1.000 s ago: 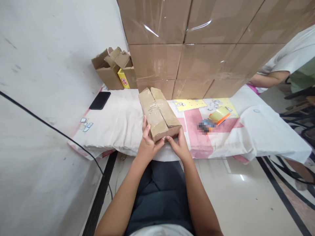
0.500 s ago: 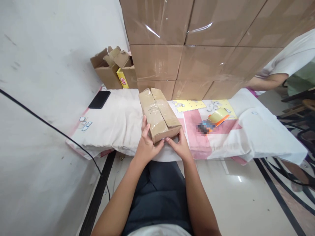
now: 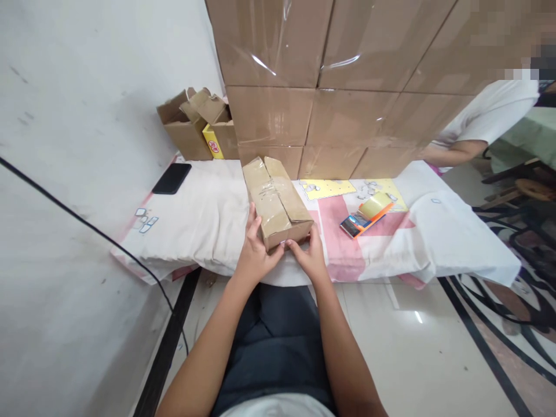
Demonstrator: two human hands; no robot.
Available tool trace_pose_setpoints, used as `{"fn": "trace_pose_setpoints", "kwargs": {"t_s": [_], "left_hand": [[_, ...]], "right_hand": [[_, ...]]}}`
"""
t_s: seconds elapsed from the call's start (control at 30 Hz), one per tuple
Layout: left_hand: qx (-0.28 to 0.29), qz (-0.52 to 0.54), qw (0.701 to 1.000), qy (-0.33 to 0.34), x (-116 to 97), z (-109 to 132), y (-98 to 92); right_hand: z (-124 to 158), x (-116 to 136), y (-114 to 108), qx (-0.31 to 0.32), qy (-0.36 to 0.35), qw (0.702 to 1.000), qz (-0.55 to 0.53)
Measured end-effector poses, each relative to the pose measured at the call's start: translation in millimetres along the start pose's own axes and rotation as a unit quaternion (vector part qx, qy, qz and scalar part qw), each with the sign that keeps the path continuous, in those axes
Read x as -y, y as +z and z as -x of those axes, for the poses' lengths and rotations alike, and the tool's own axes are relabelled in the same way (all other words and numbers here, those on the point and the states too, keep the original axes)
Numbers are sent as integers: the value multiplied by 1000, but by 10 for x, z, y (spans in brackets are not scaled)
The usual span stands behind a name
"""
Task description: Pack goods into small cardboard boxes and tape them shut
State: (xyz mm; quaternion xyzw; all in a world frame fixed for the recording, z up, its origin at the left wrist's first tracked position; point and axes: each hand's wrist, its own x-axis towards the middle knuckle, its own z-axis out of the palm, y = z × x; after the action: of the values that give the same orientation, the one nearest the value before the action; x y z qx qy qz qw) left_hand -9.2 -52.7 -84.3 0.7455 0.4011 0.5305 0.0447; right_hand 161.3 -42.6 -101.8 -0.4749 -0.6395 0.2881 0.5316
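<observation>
A small cardboard box (image 3: 278,200) with clear tape over its top is held tilted above the cloth-covered table (image 3: 204,214). My left hand (image 3: 255,249) grips its left side and near corner, thumb on the near end. My right hand (image 3: 309,252) holds the right near corner, its thumb close to the left one. The far end of the box comes close to a wall of stacked cardboard boxes (image 3: 269,116). Right of my hands, an orange tape dispenser (image 3: 369,214) with a roll of clear tape lies on the cloth.
A black phone (image 3: 172,178) lies at the table's left. Behind it stand opened cardboard boxes (image 3: 185,136) and a yellow box (image 3: 212,142). A black cable (image 3: 87,217) hangs along the left wall. Another person's arm (image 3: 454,153) shows at the far right.
The view has shifted slightly, so the scene sits a little further left. Both hands keep their hold on the box. At the right, more of the other person shows.
</observation>
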Motion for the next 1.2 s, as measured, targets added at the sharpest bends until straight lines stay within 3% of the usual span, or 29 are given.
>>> {"fn": "trace_pose_setpoints", "kwargs": {"t_s": [0.3, 0.63, 0.8, 1.2], "left_hand": [[27, -8, 1000, 7, 33, 0, -103], [26, 8, 1000, -5, 66, 39, -53], [51, 27, 998, -25, 76, 67, -53], [8, 58, 997, -56, 49, 120, -25]], "right_hand": [[43, 21, -44, 23, -10, 1000, 0], [53, -61, 0, 7, -24, 999, 31], [67, -56, -15, 7, -30, 999, 18], [57, -154, 22, 12, -62, 997, 47]]}}
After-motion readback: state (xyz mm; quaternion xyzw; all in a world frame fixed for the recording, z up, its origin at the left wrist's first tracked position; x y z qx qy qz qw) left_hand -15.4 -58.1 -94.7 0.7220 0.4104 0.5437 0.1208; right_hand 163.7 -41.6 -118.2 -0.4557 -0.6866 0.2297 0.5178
